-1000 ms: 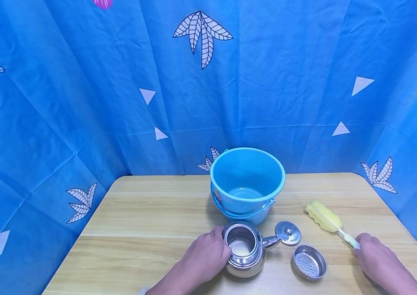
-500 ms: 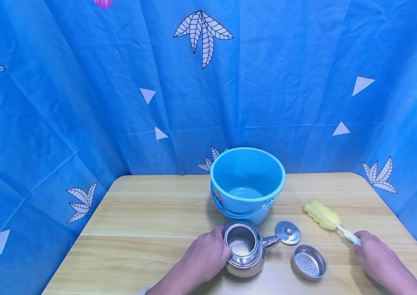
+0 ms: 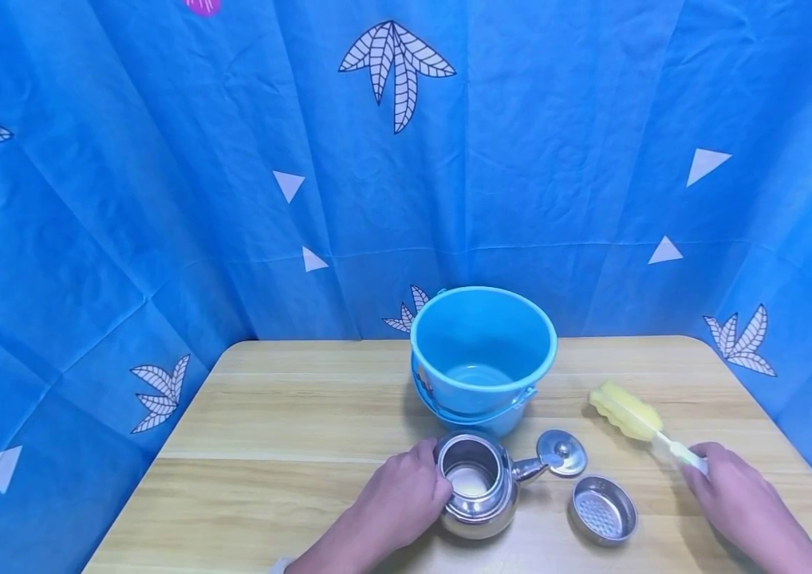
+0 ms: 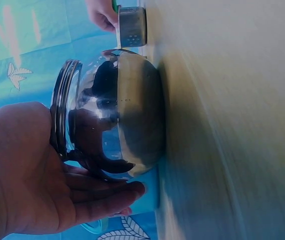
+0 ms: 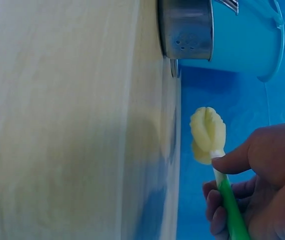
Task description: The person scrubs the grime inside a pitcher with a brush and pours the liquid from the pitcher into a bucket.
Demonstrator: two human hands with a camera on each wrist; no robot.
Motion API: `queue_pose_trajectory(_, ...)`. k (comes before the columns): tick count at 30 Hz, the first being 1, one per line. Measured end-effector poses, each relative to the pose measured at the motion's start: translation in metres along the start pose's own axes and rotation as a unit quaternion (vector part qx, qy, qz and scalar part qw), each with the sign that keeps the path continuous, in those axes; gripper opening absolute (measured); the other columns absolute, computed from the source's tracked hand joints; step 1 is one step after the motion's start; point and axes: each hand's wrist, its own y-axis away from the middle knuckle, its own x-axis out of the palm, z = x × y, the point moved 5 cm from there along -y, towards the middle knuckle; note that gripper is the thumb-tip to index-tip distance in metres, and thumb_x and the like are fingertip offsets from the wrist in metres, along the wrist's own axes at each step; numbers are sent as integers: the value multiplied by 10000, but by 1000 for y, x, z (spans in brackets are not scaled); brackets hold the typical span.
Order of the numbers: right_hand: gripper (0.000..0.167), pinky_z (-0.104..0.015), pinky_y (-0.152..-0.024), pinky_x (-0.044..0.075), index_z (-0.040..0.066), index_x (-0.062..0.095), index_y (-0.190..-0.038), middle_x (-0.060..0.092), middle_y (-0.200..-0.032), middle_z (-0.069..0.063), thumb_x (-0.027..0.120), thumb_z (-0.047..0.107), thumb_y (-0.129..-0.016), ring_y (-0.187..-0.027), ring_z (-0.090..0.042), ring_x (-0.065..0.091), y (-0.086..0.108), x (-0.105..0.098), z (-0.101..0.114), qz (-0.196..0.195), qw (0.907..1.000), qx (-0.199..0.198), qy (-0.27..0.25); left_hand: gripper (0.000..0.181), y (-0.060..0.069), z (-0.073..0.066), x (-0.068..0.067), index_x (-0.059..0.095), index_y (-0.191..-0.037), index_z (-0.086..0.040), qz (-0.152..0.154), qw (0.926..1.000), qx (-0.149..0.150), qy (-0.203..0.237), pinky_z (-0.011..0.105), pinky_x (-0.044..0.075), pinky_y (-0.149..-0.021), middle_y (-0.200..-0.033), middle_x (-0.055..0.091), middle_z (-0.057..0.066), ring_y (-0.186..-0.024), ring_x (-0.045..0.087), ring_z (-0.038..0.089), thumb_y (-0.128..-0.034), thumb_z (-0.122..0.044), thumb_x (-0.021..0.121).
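Head view bright, fairly even light, soft shadow on table [image 3: 270, 446] at 4 o'clock, glints on metal pot [image 3: 479, 523]; wrist views dimmer, left has glare streaks on curtain [image 4: 57, 30] at 10 o'clock, right shows blurry table at 9 and bluish shadow at 6.

Blue curtain [image 3: 557, 159] filled the upper frame and both sides; print showed white leaves [image 3: 379, 60], pale triangles [image 3: 706, 166], one pink patch [image 3: 203, 6] at top, left of centre. Wood-grain table [image 3: 291, 406], far corners rounded, occupied lower centre.
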Motion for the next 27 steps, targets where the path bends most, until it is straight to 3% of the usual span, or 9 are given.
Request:
queue_pose_trajectory(8, 443, -437, -596, 504, -209, 514, -1251, 644, -865, -182, 595, 150, -1003, -714, -228, 533, 2, -9, 3, -227, 9997, -34, -30, 451, 2, -1, 0, 613, -1225, 69, -287, 9994, 141, -143, 359, 594, -697, -933, 708, 112, -810, 697, 193, -938, -262, 509)
queue_pose_trajectory(18, 439, -366, -553, 455, -217, 522, -1241, 657, -880, -232, 612, 141, -1003, -689, -216, 520, 7, -19, 10, -556, 9984, -120, -6, 443, 2, -1, 0, 623, -1217, 61, -392, 9990, 138, -166, 353, 587, -697, -936, 703, 98, -802, 675, 185, -930, -259, 518)
queue_pose_trajectory(27, 424, -509, -599, 508, -216, 535, -1219, 657, -898, -272, 622, 139, -1003, -717, -273, 560, 11, -26, 15, -723, 9973, -82, -21, 451, 2, -1, 0, 620, -1223, 62, -384, 9991, 114, -134, 355, 586, -696, -936, 704, 101, -801, 674, 182, -926, -261, 517)
